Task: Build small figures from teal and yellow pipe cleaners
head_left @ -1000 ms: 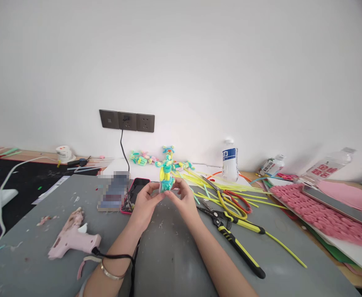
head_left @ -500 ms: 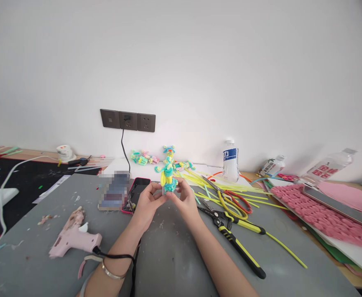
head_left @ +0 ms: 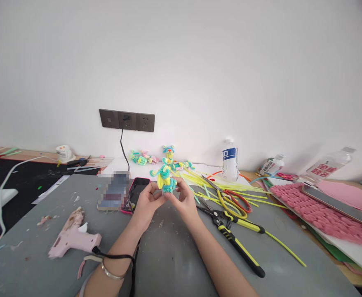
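Note:
Between my two hands is a small teal and yellow pipe-cleaner figure (head_left: 165, 180), upright and leaning slightly left. My left hand (head_left: 150, 202) pinches its base from the left, thumb and fingers closed. From the right, my right hand (head_left: 182, 199) grips the same base, its thumb tip close to the left one. A similar blue, yellow and red piece (head_left: 168, 151) shows just above and behind it; whether it is joined to the held figure I cannot tell. More coloured pipe-cleaner figures (head_left: 140, 157) lie by the wall.
A pink glue gun (head_left: 74, 239) lies at left, its black cord passing my left forearm. Phones (head_left: 140, 184) lie beside my left hand. To the right are scissors (head_left: 227, 202), yellow-black pliers (head_left: 230, 233), yellow pipe cleaners (head_left: 261, 191), a bottle (head_left: 229, 161) and pink knitted material (head_left: 320, 212).
The held figure's upper part has tilted to the left, while the piece behind it stays almost in place. Both hands keep their grip and have barely moved.

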Demonstrator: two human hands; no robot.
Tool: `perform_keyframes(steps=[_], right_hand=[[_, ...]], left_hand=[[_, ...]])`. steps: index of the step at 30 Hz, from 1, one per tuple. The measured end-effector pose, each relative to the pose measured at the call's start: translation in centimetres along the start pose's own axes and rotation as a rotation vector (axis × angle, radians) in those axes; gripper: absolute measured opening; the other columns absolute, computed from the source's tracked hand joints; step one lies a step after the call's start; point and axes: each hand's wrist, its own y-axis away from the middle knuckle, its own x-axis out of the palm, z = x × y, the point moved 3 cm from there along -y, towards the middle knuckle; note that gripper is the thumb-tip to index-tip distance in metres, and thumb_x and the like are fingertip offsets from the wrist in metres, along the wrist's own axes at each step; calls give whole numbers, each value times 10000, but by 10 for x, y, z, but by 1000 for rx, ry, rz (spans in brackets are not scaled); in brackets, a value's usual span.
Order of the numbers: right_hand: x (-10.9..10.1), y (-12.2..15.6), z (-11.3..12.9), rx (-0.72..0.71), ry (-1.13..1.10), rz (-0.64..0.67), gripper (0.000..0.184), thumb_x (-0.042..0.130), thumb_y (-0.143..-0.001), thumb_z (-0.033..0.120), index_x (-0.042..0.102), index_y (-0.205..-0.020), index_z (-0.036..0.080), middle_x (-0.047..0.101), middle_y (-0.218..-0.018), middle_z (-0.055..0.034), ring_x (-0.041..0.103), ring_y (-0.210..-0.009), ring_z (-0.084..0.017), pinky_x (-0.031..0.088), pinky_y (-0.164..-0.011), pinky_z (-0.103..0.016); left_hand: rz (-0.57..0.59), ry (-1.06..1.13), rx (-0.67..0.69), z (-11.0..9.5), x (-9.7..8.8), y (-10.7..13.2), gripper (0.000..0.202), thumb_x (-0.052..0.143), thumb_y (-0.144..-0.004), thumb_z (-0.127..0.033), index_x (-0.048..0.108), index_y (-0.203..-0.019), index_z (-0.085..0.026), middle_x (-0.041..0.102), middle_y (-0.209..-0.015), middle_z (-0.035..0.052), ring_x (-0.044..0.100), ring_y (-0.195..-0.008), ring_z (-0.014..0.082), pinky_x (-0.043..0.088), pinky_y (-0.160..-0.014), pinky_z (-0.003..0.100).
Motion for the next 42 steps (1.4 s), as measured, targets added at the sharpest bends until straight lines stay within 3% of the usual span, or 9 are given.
perform_keyframes(steps=[16,21,25,30,35,42], right_hand=[[-3,1,11,-115,66,-65,264,666,-776,266,615,-1035,271,634,-1100,-45,554,-1059,-261,402,-801,-349],[-9,-3,1,-3,-100,-107,235,666,-790,370,644,-994,255,646,-1078,-49,569,-997,-256,429,-807,-352],[-15,-7,-10,132,-357,-116,323,686,-778,492,681,-982,241,689,-1009,-54,595,-990,-275,453,-892,-405],[-23,-14,-16,275,-606,-30,396,722,-701,570,739,-940,256,712,-1069,-70,613,-1038,-313,476,-884,-444],[-27,-16,-12,303,-616,85,469,622,-726,664,731,-944,264,707,-1106,-85,634,-1007,-311,484,-828,-441],[-28,-13,-13,355,-710,118,489,580,-703,705,724,-851,262,698,-1087,-94,619,-1001,-316,482,-821,-446]], left_hand=[[-16,-105,46,0,-1,-1,276,840,-681,-290,667,-874,-194,704,-948,37,680,-872,185,514,-816,287],[-96,-123,37,0,-5,-1,283,849,-660,-297,649,-826,-185,678,-848,13,668,-787,160,522,-734,264],[-160,-109,64,-3,-7,0,303,838,-673,-358,605,-753,-181,603,-697,-32,630,-662,128,528,-692,266],[-189,-109,79,-5,-4,2,312,844,-659,-369,627,-772,-176,607,-695,-28,612,-628,116,518,-665,259],[-156,-173,57,-4,-4,1,308,806,-700,-403,647,-845,-182,596,-694,-25,579,-617,114,455,-548,217],[-139,-214,112,-3,-8,-2,294,754,-757,-425,631,-897,-198,550,-665,-41,475,-552,92,363,-495,201]])
